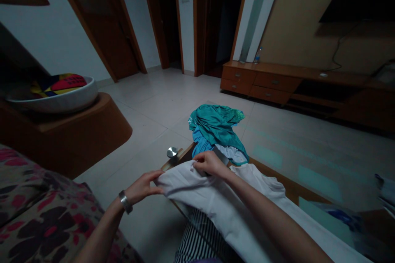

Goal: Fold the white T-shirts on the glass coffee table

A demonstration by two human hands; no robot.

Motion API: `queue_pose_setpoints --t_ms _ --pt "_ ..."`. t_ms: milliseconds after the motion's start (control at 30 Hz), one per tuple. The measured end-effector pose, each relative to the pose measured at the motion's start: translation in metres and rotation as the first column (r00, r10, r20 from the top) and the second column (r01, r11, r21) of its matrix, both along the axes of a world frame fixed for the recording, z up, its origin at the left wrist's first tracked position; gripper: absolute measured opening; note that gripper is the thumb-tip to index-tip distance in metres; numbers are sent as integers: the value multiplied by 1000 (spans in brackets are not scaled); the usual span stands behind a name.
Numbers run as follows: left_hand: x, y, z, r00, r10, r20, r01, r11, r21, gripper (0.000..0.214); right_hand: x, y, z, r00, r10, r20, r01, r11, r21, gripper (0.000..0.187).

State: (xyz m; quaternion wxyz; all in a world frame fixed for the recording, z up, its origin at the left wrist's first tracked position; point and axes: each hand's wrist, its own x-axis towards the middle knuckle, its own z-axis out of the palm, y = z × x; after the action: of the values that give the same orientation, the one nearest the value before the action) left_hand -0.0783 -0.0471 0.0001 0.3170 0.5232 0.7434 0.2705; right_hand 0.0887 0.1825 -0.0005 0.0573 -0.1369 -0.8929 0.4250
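At the far left, a flower-printed cover (46,218) filled the lower corner, with a white bowl (74,100) on a wooden ledge behind it. Further in came the left hand (145,187), a metal bracelet (125,202) on its wrist; its thumb and fingers pinched the left end of the white garment (212,197). Beyond that end stood a round metal disc (172,152), and black-and-white striped cloth (197,234) showed below the garment. The right hand (210,163) gripped the garment's upper edge between thumb and fingertips, so a short stretch of fabric lay between the two hands. Just past the right hand, a teal garment (216,125) lay heaped with blue cloth (201,144). The white garment trailed away to the lower right along the near side of the glass-topped table (320,178).

The step in hand appeared to be straightening the garment's left end. The next move, as judged from this hold, called for both pinches to keep their grip and draw that stretch smooth without dragging the loose length.
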Motion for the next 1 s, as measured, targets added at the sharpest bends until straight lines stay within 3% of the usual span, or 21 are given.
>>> queue_pose_setpoints --t_ms 100,167,300,400,600,767,1000 --pt "-8 0 -5 994 23 -104 -26 999 -26 36 0 8 0 992 -127 -8 125 984 -125 27" --pt "-11 1 -7 994 61 -89 -64 998 -28 37 2 6 0 990 -143 1 141 977 -160 27" --pt "-11 4 -7 994 106 -6 -107 993 -46 37 13 -6 1 996 33 82 -34 999 1 27" --pt "-11 3 -8 992 127 24 -126 991 -54 37 21 -12 -1 981 99 169 -125 980 151 23" --pt "-11 1 -12 977 208 -35 -210 975 -70 38 35 -4 -5 977 76 201 -97 991 96 13" --pt "-11 0 -11 990 141 -32 -143 986 -91 36 38 -5 -3 949 147 279 -198 967 163 27" --pt "-8 -3 0 993 -1 -118 -14 992 -123 30 15 -30 2 992 -53 112 36 987 154 30"
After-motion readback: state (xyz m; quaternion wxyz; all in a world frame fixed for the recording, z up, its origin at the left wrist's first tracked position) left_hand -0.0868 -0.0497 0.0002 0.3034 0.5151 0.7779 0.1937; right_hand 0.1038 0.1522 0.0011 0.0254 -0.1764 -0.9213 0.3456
